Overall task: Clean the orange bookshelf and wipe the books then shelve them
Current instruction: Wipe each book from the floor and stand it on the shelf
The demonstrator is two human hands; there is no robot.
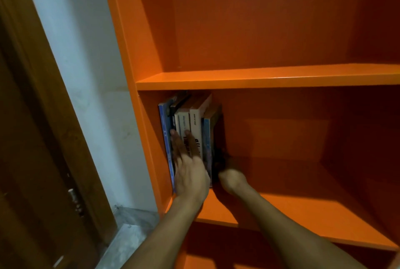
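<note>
1. Head view, the setting: the orange bookshelf [259, 79] fills the frame, its upper compartment bare. In the compartment below, a short row of books [190, 126] stands upright, packed against the left side panel, spines facing out. The rest of that shelf board to the right is bare.

2. Head view, left hand: the left hand [190, 173] lies flat and open against the spines, its fingers [176, 143] spread upward across the left-most books. It presses rather than grasps — nothing is closed inside it.

3. Head view, right hand: the right hand [231, 179] is at the row's open right end, just beside the outermost dark-covered book. Its fingers reach into shadow along that book's cover, so I cannot tell whether they are curled on the book or merely resting on it.

4. Head view, the relation that matters: the books' long axes run vertically, and the row extends from the side panel rightward, ending at the right hand. The free end is therefore on the right hand's side — the left hand is nearer the wall-side books and serves as a brace.

5. Judgement: the row looks to be getting squared up or gathered between the two hands. Any pull outward would come toward the person, along the shelf's depth, with the right-end book likeliest to tip if unsupported.
</note>
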